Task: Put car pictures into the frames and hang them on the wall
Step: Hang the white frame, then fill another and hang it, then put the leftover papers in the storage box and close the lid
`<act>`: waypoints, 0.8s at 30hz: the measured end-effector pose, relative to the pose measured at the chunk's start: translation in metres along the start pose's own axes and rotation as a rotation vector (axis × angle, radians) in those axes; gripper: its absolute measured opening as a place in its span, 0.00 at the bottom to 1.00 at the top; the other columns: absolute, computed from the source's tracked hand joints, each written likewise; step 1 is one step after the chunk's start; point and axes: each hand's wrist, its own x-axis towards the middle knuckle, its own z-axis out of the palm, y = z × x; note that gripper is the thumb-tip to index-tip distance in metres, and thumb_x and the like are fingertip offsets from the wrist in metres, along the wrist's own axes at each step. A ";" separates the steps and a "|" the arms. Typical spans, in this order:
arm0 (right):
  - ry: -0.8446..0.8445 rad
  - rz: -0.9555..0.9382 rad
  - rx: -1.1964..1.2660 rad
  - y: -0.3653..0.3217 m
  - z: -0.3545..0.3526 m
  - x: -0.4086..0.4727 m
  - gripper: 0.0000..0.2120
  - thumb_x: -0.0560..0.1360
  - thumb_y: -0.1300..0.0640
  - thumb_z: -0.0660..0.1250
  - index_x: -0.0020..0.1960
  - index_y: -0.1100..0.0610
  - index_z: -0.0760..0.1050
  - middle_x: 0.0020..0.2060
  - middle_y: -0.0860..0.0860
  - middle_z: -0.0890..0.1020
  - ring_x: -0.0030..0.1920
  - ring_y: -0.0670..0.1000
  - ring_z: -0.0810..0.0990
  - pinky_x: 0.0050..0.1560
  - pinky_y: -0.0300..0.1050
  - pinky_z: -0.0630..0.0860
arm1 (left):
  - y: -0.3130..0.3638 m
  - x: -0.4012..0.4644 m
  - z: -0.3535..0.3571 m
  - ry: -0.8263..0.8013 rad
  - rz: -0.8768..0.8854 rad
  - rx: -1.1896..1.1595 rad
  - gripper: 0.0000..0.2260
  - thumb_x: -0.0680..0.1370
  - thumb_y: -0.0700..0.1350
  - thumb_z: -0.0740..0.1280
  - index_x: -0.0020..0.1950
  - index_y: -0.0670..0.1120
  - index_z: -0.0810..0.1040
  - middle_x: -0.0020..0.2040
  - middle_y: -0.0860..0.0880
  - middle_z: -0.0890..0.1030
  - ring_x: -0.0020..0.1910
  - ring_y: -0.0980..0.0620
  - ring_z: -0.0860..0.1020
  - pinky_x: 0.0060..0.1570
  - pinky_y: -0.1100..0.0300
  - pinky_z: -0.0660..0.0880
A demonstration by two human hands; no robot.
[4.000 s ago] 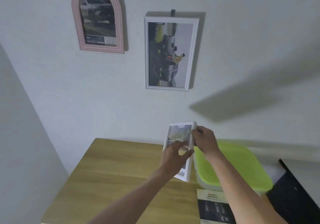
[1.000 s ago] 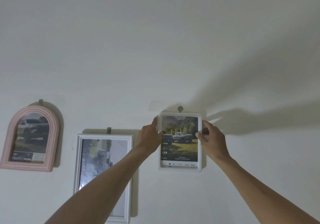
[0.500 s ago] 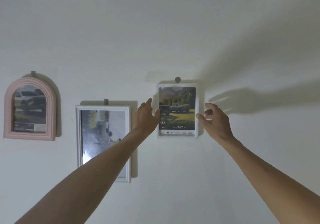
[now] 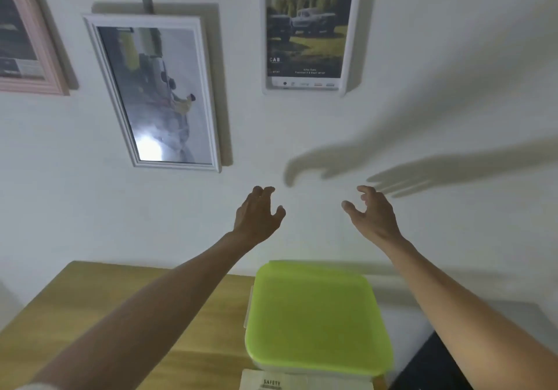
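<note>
Three framed car pictures hang on the white wall. A small white frame (image 4: 306, 31) with a truck in a meadow is at the top centre. A taller white frame (image 4: 155, 93) hangs left of it, and a pink arched frame (image 4: 27, 42) is at the far left edge. My left hand (image 4: 259, 213) and my right hand (image 4: 373, 213) are held out below the small frame, both open and empty, apart from the wall. A printed sheet (image 4: 273, 382) marked SAFETY lies at the bottom edge.
A wooden table (image 4: 90, 305) stands against the wall below. A box with a lime-green lid (image 4: 314, 314) sits at its right end. A dark object (image 4: 434, 368) is at the lower right.
Both hands have let go of the small white frame, which now hangs on its hook, and have dropped down away from it. The view has tilted down to the table.
</note>
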 end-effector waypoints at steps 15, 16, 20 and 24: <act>-0.600 0.570 -0.303 0.190 0.072 -0.084 0.37 0.75 0.38 0.66 0.72 0.62 0.63 0.67 0.59 0.70 0.61 0.59 0.75 0.53 0.50 0.77 | -0.076 -0.131 0.132 -0.680 -0.716 0.115 0.26 0.77 0.58 0.68 0.64 0.39 0.73 0.63 0.41 0.76 0.61 0.43 0.75 0.51 0.55 0.75; -0.609 0.568 -0.296 0.191 0.074 -0.085 0.34 0.76 0.39 0.66 0.69 0.63 0.66 0.64 0.59 0.73 0.57 0.58 0.77 0.49 0.48 0.76 | -0.077 -0.134 0.136 -0.680 -0.742 0.083 0.26 0.77 0.57 0.68 0.64 0.38 0.73 0.62 0.42 0.76 0.60 0.42 0.76 0.49 0.55 0.76; -0.560 0.562 -0.222 0.196 0.079 -0.086 0.21 0.74 0.45 0.71 0.53 0.62 0.75 0.49 0.56 0.81 0.44 0.55 0.80 0.44 0.49 0.79 | -0.077 -0.141 0.143 -0.617 -0.818 0.024 0.22 0.74 0.54 0.72 0.59 0.38 0.75 0.56 0.41 0.78 0.52 0.40 0.80 0.44 0.52 0.80; -0.518 0.643 -0.080 0.199 0.075 -0.082 0.19 0.70 0.49 0.76 0.52 0.62 0.79 0.44 0.54 0.82 0.45 0.57 0.81 0.45 0.48 0.78 | -0.078 -0.143 0.145 -0.517 -0.877 -0.019 0.18 0.71 0.52 0.76 0.43 0.41 0.73 0.44 0.45 0.78 0.43 0.43 0.80 0.44 0.48 0.82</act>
